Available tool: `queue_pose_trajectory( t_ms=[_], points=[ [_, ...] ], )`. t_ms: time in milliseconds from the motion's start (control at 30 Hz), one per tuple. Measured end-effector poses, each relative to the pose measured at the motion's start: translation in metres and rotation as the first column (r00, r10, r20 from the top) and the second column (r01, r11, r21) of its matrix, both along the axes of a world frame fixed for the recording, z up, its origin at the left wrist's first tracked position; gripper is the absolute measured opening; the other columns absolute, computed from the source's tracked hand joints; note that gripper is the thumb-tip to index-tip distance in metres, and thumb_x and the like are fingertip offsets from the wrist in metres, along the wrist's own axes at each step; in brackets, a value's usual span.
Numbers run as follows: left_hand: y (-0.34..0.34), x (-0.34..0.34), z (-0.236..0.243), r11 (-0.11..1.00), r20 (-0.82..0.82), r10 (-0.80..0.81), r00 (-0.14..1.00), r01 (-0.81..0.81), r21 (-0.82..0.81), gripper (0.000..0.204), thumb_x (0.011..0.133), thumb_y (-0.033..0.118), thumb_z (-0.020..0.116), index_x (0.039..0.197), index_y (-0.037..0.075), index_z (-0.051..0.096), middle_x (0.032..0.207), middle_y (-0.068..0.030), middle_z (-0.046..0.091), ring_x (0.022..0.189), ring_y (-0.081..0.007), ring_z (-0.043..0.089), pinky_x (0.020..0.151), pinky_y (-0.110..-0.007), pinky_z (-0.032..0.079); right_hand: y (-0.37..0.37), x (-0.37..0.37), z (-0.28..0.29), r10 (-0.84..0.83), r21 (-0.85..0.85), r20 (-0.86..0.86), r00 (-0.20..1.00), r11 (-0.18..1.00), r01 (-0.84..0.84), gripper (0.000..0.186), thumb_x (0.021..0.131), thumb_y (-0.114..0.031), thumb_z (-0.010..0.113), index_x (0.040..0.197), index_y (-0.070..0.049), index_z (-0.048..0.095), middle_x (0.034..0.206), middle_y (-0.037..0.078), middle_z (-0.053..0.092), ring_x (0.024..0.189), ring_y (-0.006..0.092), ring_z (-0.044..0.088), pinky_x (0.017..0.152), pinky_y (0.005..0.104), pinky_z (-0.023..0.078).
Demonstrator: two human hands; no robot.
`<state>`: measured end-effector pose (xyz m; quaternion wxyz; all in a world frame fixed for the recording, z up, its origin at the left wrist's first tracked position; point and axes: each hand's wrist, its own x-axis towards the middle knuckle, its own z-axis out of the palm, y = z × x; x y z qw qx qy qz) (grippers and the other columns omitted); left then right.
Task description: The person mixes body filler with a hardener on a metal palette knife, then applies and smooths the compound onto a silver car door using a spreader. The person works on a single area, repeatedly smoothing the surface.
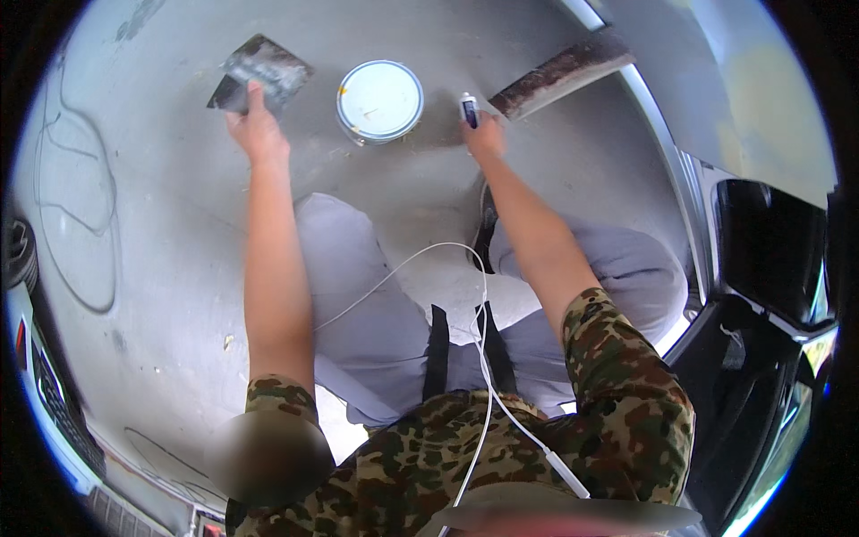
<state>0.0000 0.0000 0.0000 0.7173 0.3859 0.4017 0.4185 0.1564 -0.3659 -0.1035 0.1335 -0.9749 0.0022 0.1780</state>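
Left hand (259, 134): closed on the near edge of a smeared metal plate (276, 72); thumb lies on top, remaining fingers hidden beneath.
Right hand (485, 134): wrapped around a small white-and-dark tube (470, 109), end protruding forward; exact finger closure cannot be told.
Plate: held above the grey surface (179, 268), left of the tin, one corner pointing away from the person.
Tin (380, 98): upright on the surface between the two hands, apart from both; white top facing up, yellow mark at its left rim.
Strip (564, 73): dark brown with a pale edge, running from beside the right hand toward the surface's right edge, at the car (752, 98).
Cord (114, 215): looped near the surface's left edge, well apart from the left hand.
Tyre (20, 255): at the surface's left edge.
White cable (483, 340): crosses above the lap, behind both hands.
Shoe (486, 234): dark, below the right forearm.
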Motion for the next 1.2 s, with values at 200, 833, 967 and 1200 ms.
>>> queue_pose_trajectory(
  t_ms=[200,833,967,1200],
  points=[
    [0.001,-0.003,0.000,0.999,-0.036,0.044,0.998,-0.044,0.018,0.028,0.098,0.009,0.071,0.123,0.001,0.061,0.121,-0.0074,0.067,0.106,-0.0183,0.064,0.093,-0.035,0.051,0.078,0.000,0.073,0.152,0.325,0.512,0.845,0.876,-0.355,0.082,0.083,-0.051,0.079,0.145,-0.005,0.052,0.145,0.024,0.051,0.135,0.0434,0.047,0.112,0.0493,0.042],
    [0.007,-0.007,0.000,0.999,-0.098,0.031,0.995,-0.030,0.010,0.033,0.096,0.012,0.073,0.124,0.001,0.060,0.122,-0.0080,0.067,0.109,-0.0195,0.064,0.094,-0.037,0.052,0.175,-0.042,0.147,0.787,-0.098,0.035,0.616,0.616,-0.782,0.122,0.060,-0.059,0.087,0.162,-0.029,0.026,0.162,0.023,0.027,0.147,0.0490,0.027,0.104,0.0702,0.037],
    [0.006,-0.006,-0.006,0.999,-0.096,0.027,0.995,-0.024,0.025,0.034,0.096,0.012,0.074,0.125,0.000,0.060,0.123,-0.0085,0.067,0.109,-0.0194,0.064,0.093,-0.037,0.052,0.152,-0.046,0.133,0.681,-0.075,0.358,0.639,0.703,-0.707,0.116,0.064,-0.058,0.086,0.161,-0.024,0.031,0.153,0.024,0.040,0.138,0.0455,0.042,0.103,0.0648,0.042],
    [0.000,-0.002,-0.006,1.000,-0.066,-0.027,0.997,0.027,0.003,0.032,0.096,0.012,0.074,0.123,-0.001,0.061,0.121,-0.0088,0.068,0.106,-0.0187,0.065,0.092,-0.036,0.052,-0.003,-0.035,0.090,0.096,0.622,-0.770,0.631,-0.109,0.775,0.079,0.094,-0.066,0.051,0.154,-0.014,0.045,0.156,0.012,0.046,0.140,0.0370,0.046,0.112,0.0694,0.032]
  ],
)
